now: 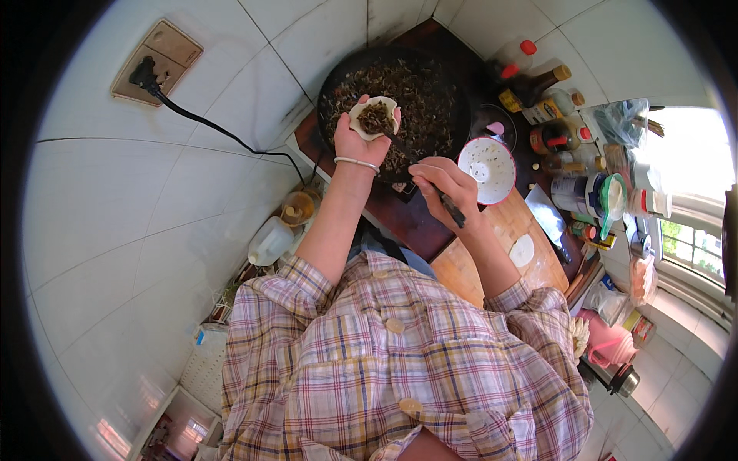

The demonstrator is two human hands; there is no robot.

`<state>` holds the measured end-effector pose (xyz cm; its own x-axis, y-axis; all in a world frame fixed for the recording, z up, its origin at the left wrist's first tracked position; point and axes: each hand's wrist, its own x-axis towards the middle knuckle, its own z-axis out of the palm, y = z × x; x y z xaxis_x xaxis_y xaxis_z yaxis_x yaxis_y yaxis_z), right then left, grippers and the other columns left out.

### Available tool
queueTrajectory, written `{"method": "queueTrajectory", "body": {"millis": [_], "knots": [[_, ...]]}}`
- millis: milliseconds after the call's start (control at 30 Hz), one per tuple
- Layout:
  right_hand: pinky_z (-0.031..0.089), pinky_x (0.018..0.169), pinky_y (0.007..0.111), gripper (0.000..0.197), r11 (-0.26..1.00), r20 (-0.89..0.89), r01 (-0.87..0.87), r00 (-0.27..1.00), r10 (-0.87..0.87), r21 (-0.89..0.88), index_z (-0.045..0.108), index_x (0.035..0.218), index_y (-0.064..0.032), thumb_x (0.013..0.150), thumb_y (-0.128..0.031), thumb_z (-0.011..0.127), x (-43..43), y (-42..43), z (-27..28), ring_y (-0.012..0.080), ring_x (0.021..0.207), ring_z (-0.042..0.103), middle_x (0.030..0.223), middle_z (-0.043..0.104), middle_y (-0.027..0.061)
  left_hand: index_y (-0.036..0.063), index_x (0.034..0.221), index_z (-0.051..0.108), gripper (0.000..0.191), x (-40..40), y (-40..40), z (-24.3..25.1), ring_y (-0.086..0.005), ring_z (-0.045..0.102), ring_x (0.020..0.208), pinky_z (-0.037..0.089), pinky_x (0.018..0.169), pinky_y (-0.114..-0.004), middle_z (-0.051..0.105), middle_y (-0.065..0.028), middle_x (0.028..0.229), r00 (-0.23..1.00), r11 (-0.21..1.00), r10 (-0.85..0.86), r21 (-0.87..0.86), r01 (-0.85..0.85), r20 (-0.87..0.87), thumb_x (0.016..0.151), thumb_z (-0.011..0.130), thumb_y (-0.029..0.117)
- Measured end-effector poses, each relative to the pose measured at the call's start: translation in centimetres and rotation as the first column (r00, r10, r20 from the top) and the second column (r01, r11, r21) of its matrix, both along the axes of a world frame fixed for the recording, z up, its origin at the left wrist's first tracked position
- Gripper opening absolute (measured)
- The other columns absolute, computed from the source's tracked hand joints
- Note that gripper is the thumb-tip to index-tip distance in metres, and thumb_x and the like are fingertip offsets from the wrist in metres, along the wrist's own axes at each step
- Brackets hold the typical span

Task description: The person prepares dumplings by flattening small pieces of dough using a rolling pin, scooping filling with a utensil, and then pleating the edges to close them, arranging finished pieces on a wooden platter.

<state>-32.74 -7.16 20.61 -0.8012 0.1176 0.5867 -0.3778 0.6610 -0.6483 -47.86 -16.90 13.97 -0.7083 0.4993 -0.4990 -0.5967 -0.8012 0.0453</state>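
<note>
My left hand (364, 138) cups a round dough wrapper (365, 132) above the near left part of a wide dark pan (326, 92). A mound of dark chopped filling (375, 118) lies on the wrapper. The handle of a dark utensil (450, 207) is gripped in my right hand (447, 187); its far end reaches to the filling, and its tip is hidden there. More chopped filling (426, 86) spreads across the pan. To the right stands a white enamel bowl (487, 171) with a red rim and bits of food inside. Another flat dough wrapper (522, 250) rests on the wooden board (542, 268).
Sauce bottles (539, 83) and jars (571, 193) line the right wall. A cleaver (545, 213) lies beside the board, near a glass lid (494, 124). On the left, a black cord (213, 124) hangs from a wall socket (173, 55) above a plastic jug (271, 241).
</note>
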Motion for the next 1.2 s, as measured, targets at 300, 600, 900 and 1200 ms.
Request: {"method": "queueTrajectory", "body": {"millis": [300,600,900,1200], "knots": [[0.052,0.063,0.032,0.017,0.993,-0.059,-0.12,0.991,0.12,-0.001,0.062,0.095,-0.0023,0.079,0.004,0.065,-1.1,-0.4,0.8,0.0261,0.076,0.063,0.087,0.062,0.0119,0.0031,0.116,0.054,0.05,-0.5,-1.3,0.2,-0.0399,0.045,0.118,0.038,0.099,-0.057,0.049,-0.0208,0.126,0.995,0.995,-0.068,-0.08,0.062,-0.077,0.099,0.02,0.035],[0.047,0.063,0.021,0.017,0.754,0.186,0.165,0.981,-0.058,-0.636,0.064,0.092,0.0024,0.095,-0.006,0.049,-0.9,1.0,0.4,0.0096,0.074,0.061,0.091,0.065,0.0084,0.0037,0.114,0.055,0.05,-1.1,-2.8,-0.4,-0.0404,0.045,0.117,0.036,0.098,-0.057,0.051,-0.0192,0.125,0.996,0.988,-0.032,-0.15,0.02,-0.079,0.099,0.022,0.038],[0.052,0.056,0.025,0.024,0.476,0.499,0.514,0.85,-0.17,-0.713,0.066,0.097,0.0034,0.091,-0.018,0.057,-2.9,5.6,-9.2,0.0155,0.061,0.064,0.08,0.066,0.0116,0.0044,0.124,0.051,0.052,-1.1,-8.9,-1.1,-0.0365,0.044,0.121,0.034,0.103,-0.052,0.05,-0.0173,0.129,0.992,0.984,-0.021,-0.178,-0.002,-0.127,0.098,0.025,0.041],[0.053,0.062,0.029,0.03,0.228,0.474,0.449,0.878,0.068,-0.864,0.061,0.102,0.0039,0.092,-0.024,0.057,-5.5,3.7,-11.8,0.0203,0.07,0.065,0.089,0.064,0.0152,0.0022,0.126,0.05,0.055,-0.1,-10.4,-1.2,-0.0326,0.044,0.123,0.03,0.106,-0.049,0.051,-0.0146,0.129,0.996,0.985,-0.014,-0.173,-0.001,-0.083,0.098,0.028,0.045]]}}
